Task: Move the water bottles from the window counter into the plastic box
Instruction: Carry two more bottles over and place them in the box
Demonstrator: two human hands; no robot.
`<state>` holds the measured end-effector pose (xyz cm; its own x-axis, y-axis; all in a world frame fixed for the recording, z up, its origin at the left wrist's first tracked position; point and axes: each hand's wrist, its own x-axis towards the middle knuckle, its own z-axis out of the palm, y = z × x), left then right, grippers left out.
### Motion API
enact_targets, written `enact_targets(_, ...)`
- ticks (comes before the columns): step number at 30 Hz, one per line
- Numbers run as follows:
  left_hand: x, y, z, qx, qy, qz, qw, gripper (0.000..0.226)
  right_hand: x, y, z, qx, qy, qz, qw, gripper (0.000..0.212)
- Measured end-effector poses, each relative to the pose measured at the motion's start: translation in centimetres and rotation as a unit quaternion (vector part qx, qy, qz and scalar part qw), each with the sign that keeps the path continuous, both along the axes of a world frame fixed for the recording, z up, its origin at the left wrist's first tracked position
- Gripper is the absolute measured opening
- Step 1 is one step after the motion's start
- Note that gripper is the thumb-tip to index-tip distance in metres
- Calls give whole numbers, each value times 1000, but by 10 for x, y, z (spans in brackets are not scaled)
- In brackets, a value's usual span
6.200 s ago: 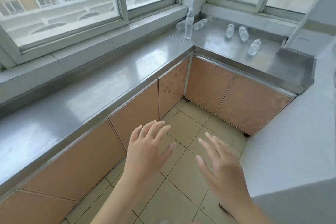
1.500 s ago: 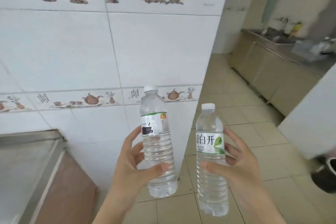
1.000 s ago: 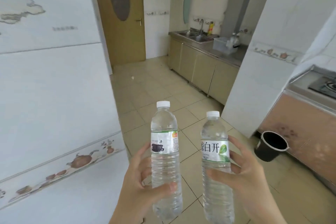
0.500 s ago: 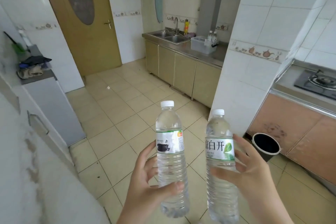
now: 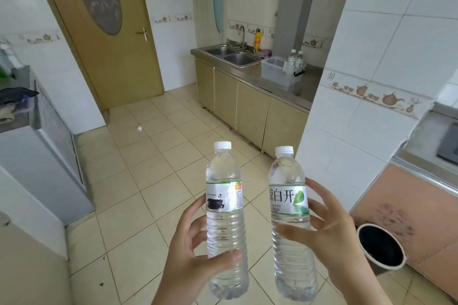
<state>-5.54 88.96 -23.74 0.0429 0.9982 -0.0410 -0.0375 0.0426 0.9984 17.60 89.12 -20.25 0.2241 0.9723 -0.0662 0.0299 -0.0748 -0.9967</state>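
A: Progress?

B: Midway, I'd say. The plastic box (image 5: pixel 280 70) sits on the tabletop (image 5: pixel 306 86) just beside the sink (image 5: pixel 231 56), and two bottles (image 5: pixel 296 59) already stand at the box's far end, in it or right behind it, can't tell which. Two more are in transit.

A: Hands?

B: Left hand (image 5: pixel 195 250) is wrapped around the left bottle (image 5: pixel 226 220), thumb across the front low down, fingers curled behind, upright. Right hand (image 5: pixel 332 233) is closed around the right bottle (image 5: pixel 290 218), the one with the leaf label, fingers spread a bit but gripping, also upright.

A: Where relative to the box?

B: Both bottles are well apart from the box, nearer the camera, with open floor (image 5: pixel 153 168) between. The box lies beyond and a little right of them. White pillar (image 5: pixel 366 82) stands just right of the box.

A: What's left?

B: Walk over and set these two in. The window counter isn't in view, so how many remain there I can't tell.
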Motion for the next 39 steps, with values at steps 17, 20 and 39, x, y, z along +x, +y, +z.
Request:
enact_targets(17,58,364,1,-13,-12,-52,999,101,55,333,-2,0,2,-56,998,88)
enact_targets(20,70,427,6,-9,-15,-68,998,100,65,386,5,3,9,-62,998,88)
enact_targets(39,212,769,8,-26,-8,-30,999,98,207,741,-8,-9,6,-30,999,92)
